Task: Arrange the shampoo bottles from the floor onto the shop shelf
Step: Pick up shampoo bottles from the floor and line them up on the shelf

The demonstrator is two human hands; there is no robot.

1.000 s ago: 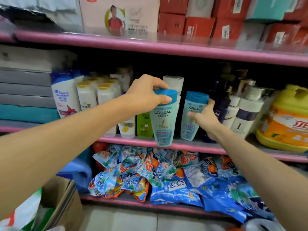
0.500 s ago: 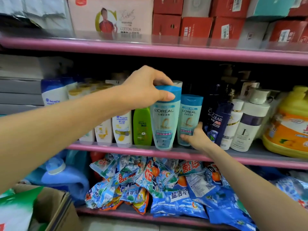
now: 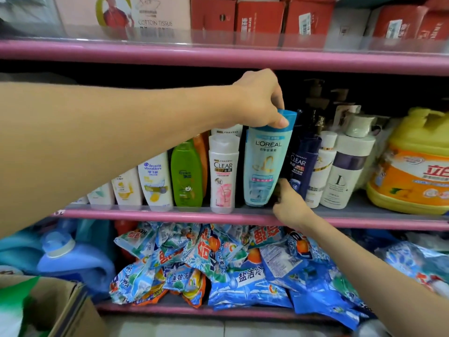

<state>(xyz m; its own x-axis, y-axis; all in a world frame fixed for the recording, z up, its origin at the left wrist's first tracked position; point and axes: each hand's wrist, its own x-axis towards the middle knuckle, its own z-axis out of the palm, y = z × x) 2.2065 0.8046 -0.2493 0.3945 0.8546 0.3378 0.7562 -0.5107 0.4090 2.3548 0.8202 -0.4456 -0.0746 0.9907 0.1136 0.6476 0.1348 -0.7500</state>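
My left hand [image 3: 257,100] grips the blue cap of a pale blue L'Oreal shampoo bottle [image 3: 264,166] from above. The bottle stands slightly tilted on the pink middle shelf [image 3: 170,214], between a white Clear bottle [image 3: 223,173] and a dark blue Clear bottle [image 3: 301,171]. My right hand [image 3: 289,203] is low at the bottle's bottom right corner, its fingers curled into the dark gap beside it. The fingertips are hidden. A second L'Oreal bottle is out of sight.
Left of the white Clear bottle stand a green bottle [image 3: 187,173] and Head & Shoulders bottles [image 3: 155,181]. White pump bottles [image 3: 345,166] and a yellow detergent jug [image 3: 413,164] fill the right. Detergent bags [image 3: 230,268] crowd the lower shelf; a cardboard box [image 3: 60,310] sits bottom left.
My left hand carried the L'Oreal bottle right, into the spot beside the dark Clear bottle. The second L'Oreal bottle went out of sight. My right hand stayed low at the base.
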